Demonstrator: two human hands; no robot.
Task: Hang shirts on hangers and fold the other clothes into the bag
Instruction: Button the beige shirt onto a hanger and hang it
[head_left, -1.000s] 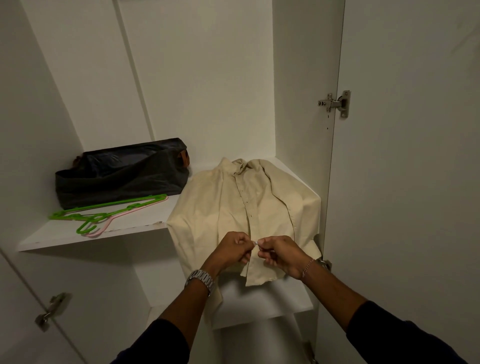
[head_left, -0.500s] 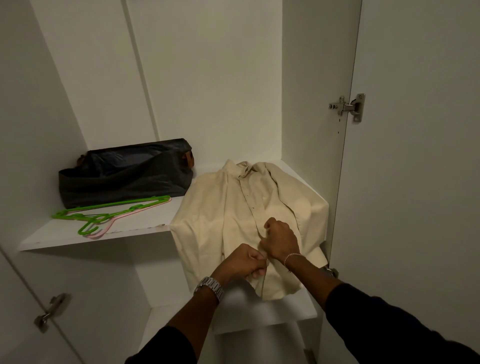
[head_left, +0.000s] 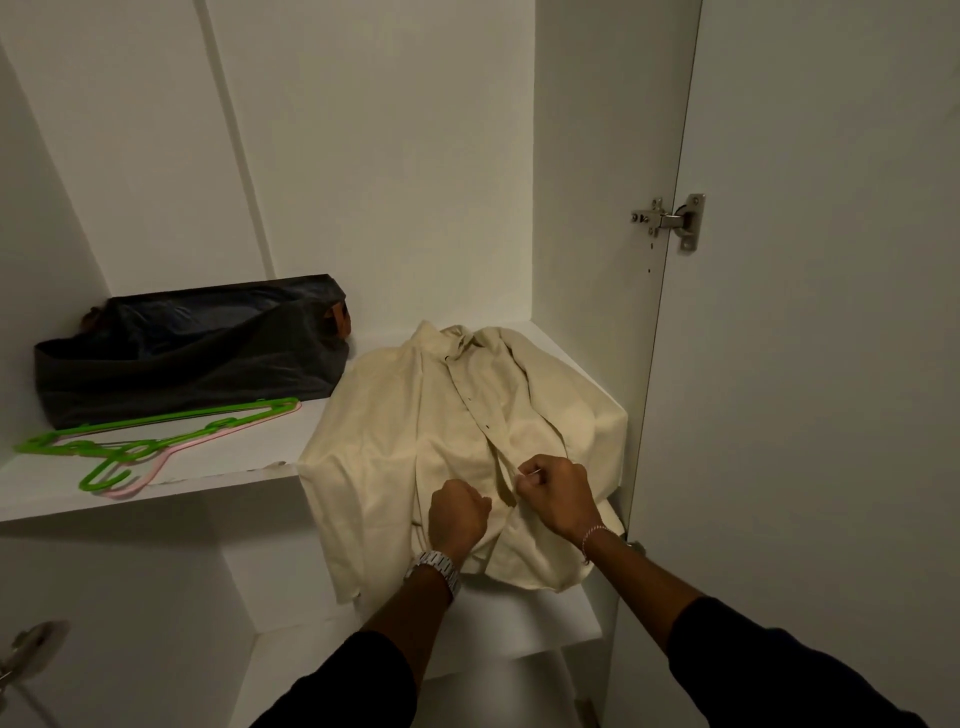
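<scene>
I'm at the cream shirt (head_left: 415, 441), which lies front-up on the right end of the wardrobe shelf (head_left: 218, 457), its lower half drooping over the near edge. My right hand (head_left: 558, 496) pinches the button strip at the front; my left hand (head_left: 460, 514) is curled on the cloth just beside it, gripping the fabric. Looks like I'm working the buttons. The green and pink hangers (head_left: 156, 436) lie unused on the left, in front of the dark bag (head_left: 192, 353) at the far left. By my reckoning nothing is hung yet.
</scene>
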